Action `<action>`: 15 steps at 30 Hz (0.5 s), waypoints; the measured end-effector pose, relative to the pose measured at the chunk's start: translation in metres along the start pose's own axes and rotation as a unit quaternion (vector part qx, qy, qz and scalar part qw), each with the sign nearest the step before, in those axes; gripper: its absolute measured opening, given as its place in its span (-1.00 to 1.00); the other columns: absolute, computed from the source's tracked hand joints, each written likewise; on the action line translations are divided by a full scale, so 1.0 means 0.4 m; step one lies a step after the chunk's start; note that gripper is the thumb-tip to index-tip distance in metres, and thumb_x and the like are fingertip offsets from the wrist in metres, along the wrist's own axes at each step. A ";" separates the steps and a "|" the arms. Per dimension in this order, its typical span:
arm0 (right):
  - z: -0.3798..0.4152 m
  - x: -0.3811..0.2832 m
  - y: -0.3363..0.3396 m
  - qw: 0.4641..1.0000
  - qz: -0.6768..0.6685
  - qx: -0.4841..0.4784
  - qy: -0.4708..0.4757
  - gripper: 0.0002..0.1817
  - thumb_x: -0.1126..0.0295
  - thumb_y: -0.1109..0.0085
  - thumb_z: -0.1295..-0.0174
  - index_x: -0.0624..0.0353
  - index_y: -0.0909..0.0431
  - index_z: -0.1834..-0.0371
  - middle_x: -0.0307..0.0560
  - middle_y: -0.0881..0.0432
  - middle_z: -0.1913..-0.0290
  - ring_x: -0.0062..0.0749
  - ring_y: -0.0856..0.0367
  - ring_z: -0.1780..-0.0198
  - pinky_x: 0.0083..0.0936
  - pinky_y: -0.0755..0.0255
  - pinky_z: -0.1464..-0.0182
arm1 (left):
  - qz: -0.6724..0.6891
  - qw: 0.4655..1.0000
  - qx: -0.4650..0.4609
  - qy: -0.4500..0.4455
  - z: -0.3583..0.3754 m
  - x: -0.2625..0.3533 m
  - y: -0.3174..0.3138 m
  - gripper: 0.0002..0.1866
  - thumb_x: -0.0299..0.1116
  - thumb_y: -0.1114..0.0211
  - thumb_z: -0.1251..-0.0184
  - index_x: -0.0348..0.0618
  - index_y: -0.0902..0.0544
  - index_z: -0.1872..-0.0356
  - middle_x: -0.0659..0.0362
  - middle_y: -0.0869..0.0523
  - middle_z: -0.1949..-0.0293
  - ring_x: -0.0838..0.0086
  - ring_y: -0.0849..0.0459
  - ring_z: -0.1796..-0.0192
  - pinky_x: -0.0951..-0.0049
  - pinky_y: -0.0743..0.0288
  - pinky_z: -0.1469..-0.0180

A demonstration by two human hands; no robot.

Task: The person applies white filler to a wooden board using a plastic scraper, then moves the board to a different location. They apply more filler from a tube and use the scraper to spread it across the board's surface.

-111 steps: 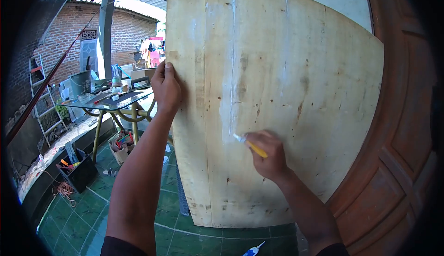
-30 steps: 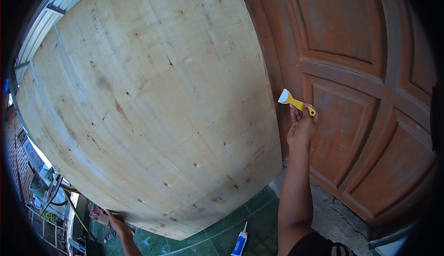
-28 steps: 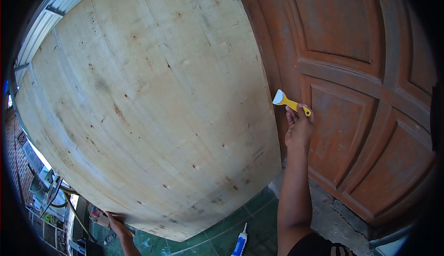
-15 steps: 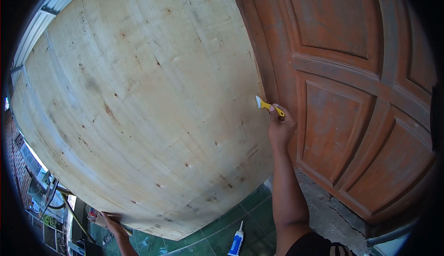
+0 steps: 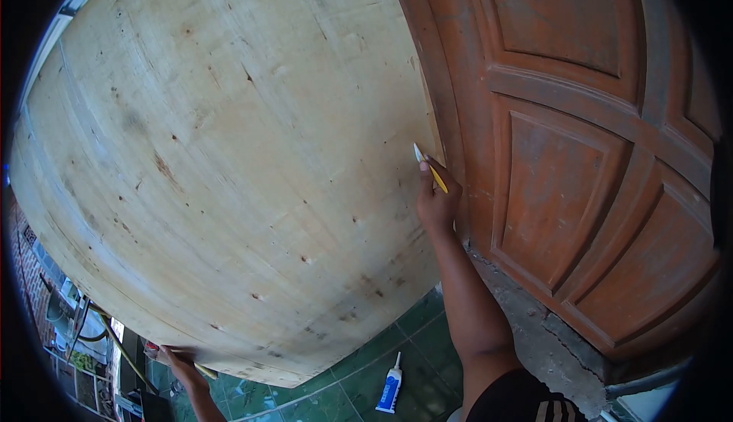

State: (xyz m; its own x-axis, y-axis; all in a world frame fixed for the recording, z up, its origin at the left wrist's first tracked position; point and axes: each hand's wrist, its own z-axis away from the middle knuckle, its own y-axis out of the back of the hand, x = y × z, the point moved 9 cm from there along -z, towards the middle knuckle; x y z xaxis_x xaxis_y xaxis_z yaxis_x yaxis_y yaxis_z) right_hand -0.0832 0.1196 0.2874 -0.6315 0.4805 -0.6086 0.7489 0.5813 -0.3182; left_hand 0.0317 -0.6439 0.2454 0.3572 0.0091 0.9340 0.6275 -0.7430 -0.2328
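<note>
My right hand is closed around the yellow handle of a small putty knife. Its pale blade points up and left, near the right edge of a large plywood sheet. Down at the lower left, my left hand is by the bottom edge of the sheet. Its fingers are closed, partly hidden, around something I cannot make out; a pale stick-like end shows beside it. A white and blue nozzle tube lies on the floor below the sheet.
A brown panelled wooden door stands right of the plywood. Green floor tiles lie below, meeting a cracked concrete threshold. At far left are a brick wall, clutter and a metal rack.
My right hand has shifted left and slightly down, and the putty knife has turned so its blade shows narrower. The view has shifted somewhat. My left hand stays by the bottom edge.
</note>
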 end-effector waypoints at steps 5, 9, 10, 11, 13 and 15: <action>0.027 -0.020 -0.018 0.999 0.045 -0.008 0.027 -0.75 0.45 -0.27 -0.40 0.41 -0.70 -0.02 0.19 -0.77 0.06 0.02 -0.75 0.00 -0.27 -0.62 -0.07 | 0.014 1.000 0.018 -0.003 0.011 0.003 -0.015 -0.11 0.28 -0.05 -0.58 -0.26 -0.17 -0.60 0.04 -0.35 -0.53 0.28 -0.35 -0.49 0.29 -0.14 -0.54; 0.071 -0.073 -0.065 0.994 0.089 0.003 0.062 -0.73 0.49 -0.29 -0.36 0.43 -0.68 -0.06 0.15 -0.73 0.04 0.01 -0.71 0.01 -0.25 -0.61 -0.04 | 0.012 0.999 0.032 -0.007 0.009 -0.001 -0.009 -0.11 0.29 -0.06 -0.57 -0.25 -0.17 -0.60 0.04 -0.36 -0.52 0.29 -0.35 -0.49 0.29 -0.15 -0.53; 0.088 -0.093 -0.076 0.994 0.090 -0.001 0.059 -0.72 0.50 -0.29 -0.35 0.43 -0.67 -0.07 0.14 -0.72 0.04 0.01 -0.70 0.02 -0.25 -0.61 -0.04 | 0.012 1.000 0.027 -0.008 0.000 -0.004 -0.003 -0.11 0.29 -0.06 -0.57 -0.24 -0.17 -0.60 0.04 -0.36 -0.52 0.29 -0.35 -0.49 0.29 -0.15 -0.53; 0.106 -0.120 -0.088 0.993 0.097 -0.012 0.073 -0.72 0.51 -0.29 -0.35 0.44 -0.67 -0.06 0.13 -0.71 0.05 0.01 -0.69 0.03 -0.25 -0.60 -0.02 | 0.012 1.000 0.022 -0.009 -0.003 -0.007 -0.003 -0.11 0.29 -0.07 -0.57 -0.24 -0.17 -0.61 0.04 -0.36 -0.52 0.29 -0.35 -0.49 0.29 -0.15 -0.53; 0.143 -0.168 -0.103 0.988 0.113 -0.035 0.102 -0.73 0.53 -0.29 -0.34 0.45 -0.66 -0.06 0.12 -0.70 0.06 0.01 -0.69 0.06 -0.24 -0.60 0.01 | 0.006 1.000 0.024 -0.004 0.010 0.003 -0.017 -0.11 0.29 -0.08 -0.56 -0.23 -0.17 -0.61 0.04 -0.35 -0.53 0.28 -0.35 -0.49 0.29 -0.15 -0.52; 0.173 -0.189 -0.107 0.992 0.047 -0.055 0.098 -0.75 0.52 -0.27 -0.36 0.43 -0.66 -0.05 0.13 -0.70 0.08 0.02 -0.69 0.08 -0.24 -0.59 0.03 | 0.003 1.000 0.023 0.008 0.016 0.003 -0.028 -0.10 0.30 -0.09 -0.56 -0.22 -0.17 -0.61 0.04 -0.35 -0.53 0.28 -0.35 -0.49 0.29 -0.16 -0.52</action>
State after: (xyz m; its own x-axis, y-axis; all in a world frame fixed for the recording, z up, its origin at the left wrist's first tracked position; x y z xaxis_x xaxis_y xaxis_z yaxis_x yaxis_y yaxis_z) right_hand -0.0536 0.0132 0.2967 -0.5946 0.6490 -0.4746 0.7870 0.5908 -0.1780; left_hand 0.0295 -0.6311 0.2475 0.3507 -0.0059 0.9365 0.6561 -0.7120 -0.2502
